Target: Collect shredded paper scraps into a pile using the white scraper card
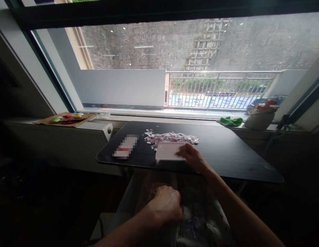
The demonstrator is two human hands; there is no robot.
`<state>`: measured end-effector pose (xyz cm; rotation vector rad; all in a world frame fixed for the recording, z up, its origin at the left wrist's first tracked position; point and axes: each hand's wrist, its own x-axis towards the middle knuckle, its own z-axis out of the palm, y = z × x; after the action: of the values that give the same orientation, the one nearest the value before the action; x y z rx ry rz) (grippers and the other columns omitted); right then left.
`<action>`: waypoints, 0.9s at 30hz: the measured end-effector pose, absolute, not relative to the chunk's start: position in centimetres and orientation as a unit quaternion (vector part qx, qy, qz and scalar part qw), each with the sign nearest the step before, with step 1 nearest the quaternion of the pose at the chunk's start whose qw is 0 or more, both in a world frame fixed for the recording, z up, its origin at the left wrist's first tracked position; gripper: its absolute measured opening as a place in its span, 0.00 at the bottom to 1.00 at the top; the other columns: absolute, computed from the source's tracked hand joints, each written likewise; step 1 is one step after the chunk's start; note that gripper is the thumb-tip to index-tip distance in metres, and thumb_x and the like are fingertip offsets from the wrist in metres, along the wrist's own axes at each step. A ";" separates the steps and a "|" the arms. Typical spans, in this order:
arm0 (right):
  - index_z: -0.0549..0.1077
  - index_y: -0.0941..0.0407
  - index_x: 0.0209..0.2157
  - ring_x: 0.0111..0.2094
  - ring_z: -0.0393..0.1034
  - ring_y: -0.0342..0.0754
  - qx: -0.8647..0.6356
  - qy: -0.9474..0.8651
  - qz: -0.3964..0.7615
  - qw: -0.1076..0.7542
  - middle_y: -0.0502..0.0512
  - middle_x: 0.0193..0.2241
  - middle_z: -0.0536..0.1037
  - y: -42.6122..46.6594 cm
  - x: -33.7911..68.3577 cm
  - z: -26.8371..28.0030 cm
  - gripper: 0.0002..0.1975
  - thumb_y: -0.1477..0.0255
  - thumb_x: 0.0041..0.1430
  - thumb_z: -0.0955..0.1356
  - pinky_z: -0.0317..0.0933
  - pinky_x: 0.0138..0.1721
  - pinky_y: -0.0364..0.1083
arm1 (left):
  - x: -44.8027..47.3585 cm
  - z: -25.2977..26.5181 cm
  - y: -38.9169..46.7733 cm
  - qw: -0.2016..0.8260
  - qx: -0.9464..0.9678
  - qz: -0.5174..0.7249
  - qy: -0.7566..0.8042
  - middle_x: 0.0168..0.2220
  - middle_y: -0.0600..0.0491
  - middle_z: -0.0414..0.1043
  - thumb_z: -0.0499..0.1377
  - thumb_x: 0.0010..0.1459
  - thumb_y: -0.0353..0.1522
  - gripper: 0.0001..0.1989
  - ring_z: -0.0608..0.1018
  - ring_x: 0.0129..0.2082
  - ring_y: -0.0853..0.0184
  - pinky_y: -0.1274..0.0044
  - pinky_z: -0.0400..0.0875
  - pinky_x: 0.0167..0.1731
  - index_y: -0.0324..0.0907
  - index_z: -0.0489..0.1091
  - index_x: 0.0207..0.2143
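Observation:
My right hand [191, 155] is at the right edge of a flat white card-like piece [167, 151] near the table's front edge, its fingers closed on that edge and slightly blurred. Right behind the card, a heap of small cut paper pieces [172, 138] spreads over the dark table [221, 147]. My left hand [167, 202] is lower down, in front of the table, closed in a fist. What its fingers hold is hidden. Around it hangs clear plastic [135, 199], perhaps a bag, with pale crumpled material to its right.
A pixelated white and red item [125, 146] lies at the table's left. Beyond the left corner stands a radiator [72, 144], with a brown board [64, 119] carrying colourful items. A green cloth [230, 121] and a pale container [260, 118] rest on the right sill.

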<state>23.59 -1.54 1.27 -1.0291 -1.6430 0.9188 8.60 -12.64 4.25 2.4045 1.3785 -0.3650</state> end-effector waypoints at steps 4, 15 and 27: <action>0.66 0.56 0.30 0.28 0.71 0.45 -0.467 -0.645 0.355 0.490 0.51 0.27 0.75 -1.5 23.8 1.3 0.07 0.67 0.50 0.64 0.64 0.30 0.45 | 8.6 4.1 -12.6 0.172 0.848 -0.123 0.486 0.35 0.35 0.74 0.50 0.47 0.32 0.18 0.76 0.36 0.50 0.66 0.70 0.36 0.31 0.75 0.36; 0.68 0.56 0.27 0.24 0.64 0.42 -0.519 -0.621 0.341 0.478 0.48 0.22 0.70 -1.9 23.7 1.3 0.06 0.70 0.45 0.63 0.57 0.23 0.40 | 8.5 4.3 -12.7 0.173 0.848 -0.125 0.486 0.35 0.36 0.75 0.50 0.48 0.32 0.18 0.76 0.37 0.52 0.68 0.70 0.37 0.33 0.75 0.36; 0.69 0.57 0.29 0.25 0.67 0.44 -0.496 -0.600 0.408 0.478 0.49 0.24 0.73 -3.1 22.7 1.7 0.08 0.69 0.45 0.65 0.60 0.24 0.41 | 8.5 3.9 -12.5 0.169 0.850 -0.127 0.482 0.33 0.36 0.75 0.51 0.47 0.32 0.17 0.77 0.35 0.52 0.67 0.71 0.36 0.33 0.75 0.34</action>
<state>22.71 -3.11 1.71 -1.2112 -1.4645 0.9964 8.51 -12.53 3.87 2.4172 1.3704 -0.3598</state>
